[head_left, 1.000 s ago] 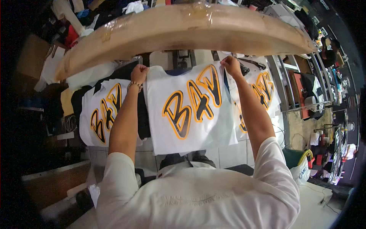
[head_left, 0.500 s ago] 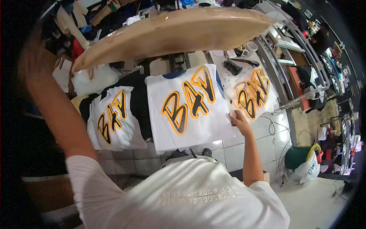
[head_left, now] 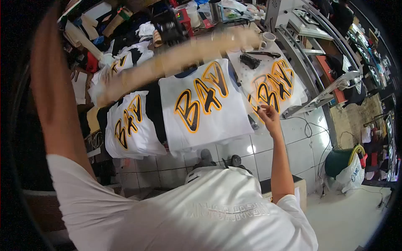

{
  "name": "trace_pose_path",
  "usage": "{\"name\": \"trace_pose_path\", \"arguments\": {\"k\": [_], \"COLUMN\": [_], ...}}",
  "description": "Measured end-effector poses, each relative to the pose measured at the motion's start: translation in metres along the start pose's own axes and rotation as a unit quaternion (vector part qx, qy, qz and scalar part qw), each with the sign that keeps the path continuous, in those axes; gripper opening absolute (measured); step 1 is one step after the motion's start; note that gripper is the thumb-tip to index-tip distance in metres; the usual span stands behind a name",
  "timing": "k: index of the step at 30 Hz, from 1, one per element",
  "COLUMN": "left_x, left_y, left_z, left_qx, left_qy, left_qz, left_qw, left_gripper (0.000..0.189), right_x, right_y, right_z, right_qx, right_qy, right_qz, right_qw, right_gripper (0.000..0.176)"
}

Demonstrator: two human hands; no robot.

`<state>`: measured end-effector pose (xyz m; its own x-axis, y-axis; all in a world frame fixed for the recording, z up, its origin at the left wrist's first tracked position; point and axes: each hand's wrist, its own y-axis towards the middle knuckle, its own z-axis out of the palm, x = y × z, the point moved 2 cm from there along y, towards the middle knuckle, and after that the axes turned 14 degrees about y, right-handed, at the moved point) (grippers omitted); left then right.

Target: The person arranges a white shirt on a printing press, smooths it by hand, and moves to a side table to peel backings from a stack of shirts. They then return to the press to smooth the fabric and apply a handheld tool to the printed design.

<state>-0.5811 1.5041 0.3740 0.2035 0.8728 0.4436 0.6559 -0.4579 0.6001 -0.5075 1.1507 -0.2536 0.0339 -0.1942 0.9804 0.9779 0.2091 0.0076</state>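
Note:
My right hand (head_left: pixel 270 116) is closed, thumb and fingers pinching the edge of a clear printed film (head_left: pixel 254 109) with black and orange lettering. Just left of it, a white shirt (head_left: pixel 201 100) lies flat with "BAD" in black and orange. A second white shirt (head_left: pixel 133 121) with the same lettering lies farther left. My left hand (head_left: pixel 49 19) is raised at the upper left, blurred at the dark image edge; its fingers cannot be made out. A long tan panel (head_left: pixel 176 58), smeared by motion, hangs above the shirts' far edges.
On the right stands a stack of printed films (head_left: pixel 282 85), with a black crumpled roll (head_left: pixel 250 61) and a mug (head_left: pixel 268 39) beyond. A metal frame (head_left: pixel 331 94) borders the right. Cables and a green bin (head_left: pixel 338 162) are on the floor.
The tan panel has tilted and looks narrower, uncovering things at the back. My right hand has moved up and right, away from the shirt's edge, with film now lifted. My left arm has swung higher.

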Motion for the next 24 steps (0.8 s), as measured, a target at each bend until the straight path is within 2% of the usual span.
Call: {"name": "trace_pose_path", "arguments": {"k": [3, 5, 6, 8, 10, 11, 13, 14, 15, 16, 18, 21, 22, 24], "left_x": [-0.093, -0.153, -0.182, -0.239, -0.283, -0.294, -0.308, -0.312, -0.315, -0.319, -0.321, -0.322, -0.314, -0.283], "left_y": [-0.099, -0.160, -0.183, -0.233, -0.261, -0.274, -0.289, -0.294, -0.299, -0.306, -0.318, -0.355, -0.345, -0.330], "left_z": [-0.016, 0.014, 0.032, 0.101, 0.140, 0.154, 0.169, 0.177, 0.181, 0.183, 0.192, 0.223, 0.218, 0.216], "left_qx": [0.140, 0.312, 0.375, 0.313, 0.352, 0.350, 0.132, 0.128, 0.126, 0.127, 0.117, 0.074, 0.089, 0.095], "left_qy": [-0.195, -0.350, -0.388, -0.301, -0.318, -0.318, -0.266, -0.264, -0.271, -0.278, -0.281, -0.303, -0.341, -0.373], "left_qz": [-0.031, -0.114, -0.126, 0.031, -0.082, -0.087, -0.092, -0.096, -0.138, -0.181, -0.264, -0.262, -0.207, -0.152], "left_qw": [0.970, 0.876, 0.833, 0.900, 0.876, 0.877, 0.951, 0.951, 0.944, 0.935, 0.915, 0.913, 0.913, 0.910], "left_gripper": [0.051, 0.046, 0.044, 0.047, 0.050, 0.050, 0.049, 0.049, 0.049, 0.048, 0.048, 0.045, 0.042, 0.038], "right_x": [0.040, 0.105, 0.128, 0.170, 0.208, 0.215, 0.185, 0.177, 0.169, 0.151, 0.115, 0.120, 0.122, 0.129], "right_y": [0.022, 0.025, 0.027, 0.018, -0.014, -0.034, -0.068, -0.087, -0.101, -0.105, -0.094, -0.087, -0.088, -0.092], "right_z": [-0.015, 0.005, 0.019, 0.061, 0.119, 0.145, 0.195, 0.213, 0.223, 0.222, 0.221, 0.217, 0.218, 0.215], "right_qx": [-0.016, -0.011, -0.003, 0.031, 0.114, 0.196, 0.303, 0.336, 0.369, 0.374, 0.356, 0.335, 0.318, 0.288], "right_qy": [-0.020, -0.028, -0.017, -0.016, -0.047, -0.032, -0.004, -0.041, -0.078, -0.078, -0.159, -0.083, -0.087, -0.088], "right_qz": [-0.081, -0.124, -0.148, -0.221, -0.311, -0.311, -0.396, -0.407, -0.414, -0.411, -0.367, -0.389, -0.409, -0.418], "right_qw": [0.996, 0.992, 0.989, 0.975, 0.943, 0.929, 0.867, 0.848, 0.828, 0.828, 0.844, 0.854, 0.851, 0.857], "right_gripper": [0.021, 0.019, 0.018, 0.016, 0.018, 0.021, 0.033, 0.037, 0.041, 0.041, 0.041, 0.043, 0.045, 0.042]}}
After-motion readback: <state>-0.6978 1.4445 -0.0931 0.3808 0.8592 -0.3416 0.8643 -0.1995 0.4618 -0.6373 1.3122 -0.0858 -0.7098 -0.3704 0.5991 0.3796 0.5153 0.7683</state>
